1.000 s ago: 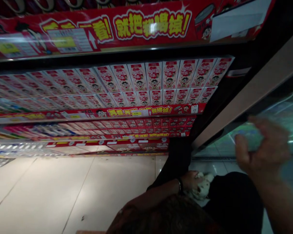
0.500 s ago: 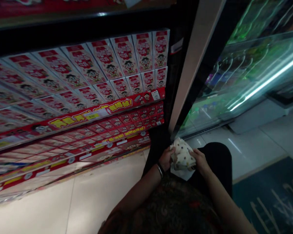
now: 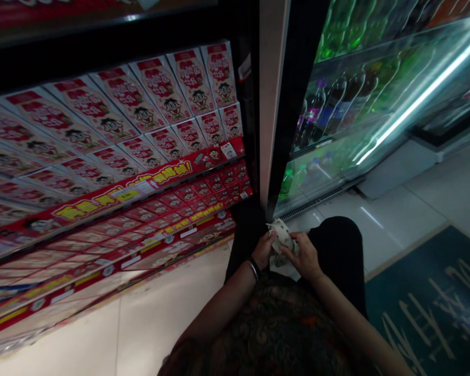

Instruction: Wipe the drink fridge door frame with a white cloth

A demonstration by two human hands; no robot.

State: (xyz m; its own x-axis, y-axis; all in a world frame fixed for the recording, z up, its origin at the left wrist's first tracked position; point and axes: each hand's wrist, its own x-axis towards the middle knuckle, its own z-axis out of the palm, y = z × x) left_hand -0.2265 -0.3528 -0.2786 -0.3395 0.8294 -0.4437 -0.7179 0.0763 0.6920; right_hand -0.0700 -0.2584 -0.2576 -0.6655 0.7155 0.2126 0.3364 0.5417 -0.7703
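Note:
Low in the head view, my left hand point(image 3: 263, 249) and my right hand point(image 3: 301, 255) hold a crumpled white bag with coloured dots point(image 3: 282, 236) between them. The bag is squeezed small, and my fingers hide much of it. A dark bracelet point(image 3: 253, 269) circles my left wrist. My patterned shirt point(image 3: 278, 334) fills the bottom of the view below my forearms.
To the left stands a store shelf unit point(image 3: 243, 104) stacked with red-and-white boxes point(image 3: 156, 94). To the right is a glass-door drinks cooler point(image 3: 337, 115) holding bottles. Below lie a pale tiled floor point(image 3: 379, 230) and a dark lettered mat point(image 3: 426, 308).
The bag is squeezed smaller between my hands than half a second ago. My right hand, raised near the cooler a second ago, has come down to the bag. The view has swung toward the cooler.

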